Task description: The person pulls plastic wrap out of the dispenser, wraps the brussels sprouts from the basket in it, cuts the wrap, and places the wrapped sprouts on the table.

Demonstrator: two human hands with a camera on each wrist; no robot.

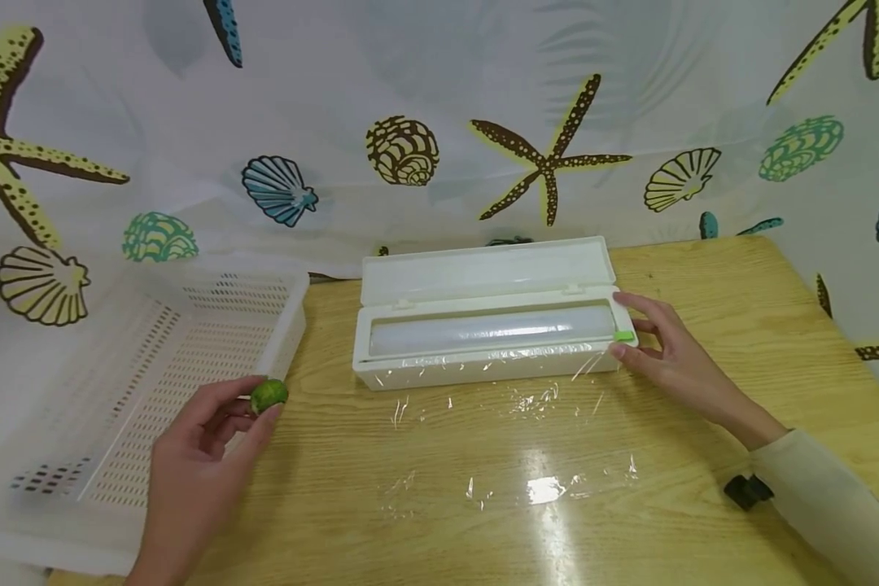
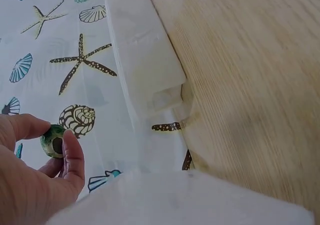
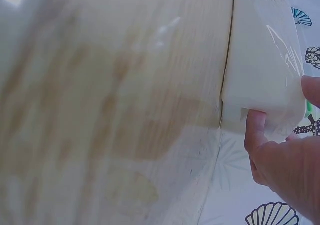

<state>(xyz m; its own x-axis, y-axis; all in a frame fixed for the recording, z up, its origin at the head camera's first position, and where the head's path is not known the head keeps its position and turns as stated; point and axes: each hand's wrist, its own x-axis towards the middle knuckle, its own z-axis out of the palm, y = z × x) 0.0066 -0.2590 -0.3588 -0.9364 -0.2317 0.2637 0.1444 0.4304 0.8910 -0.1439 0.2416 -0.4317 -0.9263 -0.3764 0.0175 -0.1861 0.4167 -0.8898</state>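
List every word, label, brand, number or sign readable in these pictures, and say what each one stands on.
None: no readable text in any view.
The cling film dispenser, open, held at its end by the right hand, shows plain white plastic, no brand or label.
The white basket is unmarked.
The small green fruit in the left hand bears no sticker.
The backdrop cloth carries only starfish and shell drawings.

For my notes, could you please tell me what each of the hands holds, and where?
The left hand pinches a small green fruit by its sides between fingertips. The right hand grips the right end of the wrap box.
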